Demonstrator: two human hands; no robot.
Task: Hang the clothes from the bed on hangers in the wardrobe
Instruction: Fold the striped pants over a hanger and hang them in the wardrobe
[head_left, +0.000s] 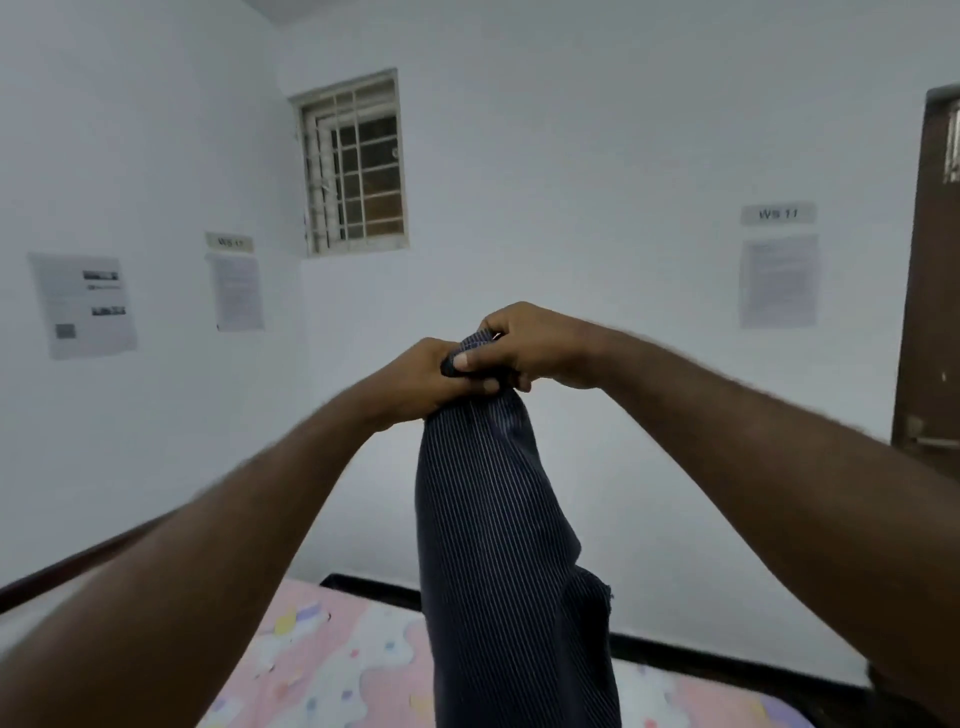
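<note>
Dark blue cloth with thin pale stripes, a garment (498, 545), hangs in the middle of the view, held up by its top end in front of the white wall. Both hands are closed on that top end and touch each other. The left hand (415, 376) has its fingers curled round the bunched cloth from the left. The right hand (535, 348) grips it from the right and a little higher, with its thumb lying on the fabric.

The garment falls straight down from the hands, above the bed (332, 660), which lies near and low under a pink sheet printed with pale shapes. The lower end of the garment runs out of the picture, so I cannot tell if it touches the bed.

On the far wall there is a barred window (356, 163) to the left, and a sign (777, 213) reading "WS 11" above a paper sheet (778, 280) to the right. 2 more papers (83, 306) are fixed on the left wall. A brown door (930, 291) stands at the right edge.
</note>
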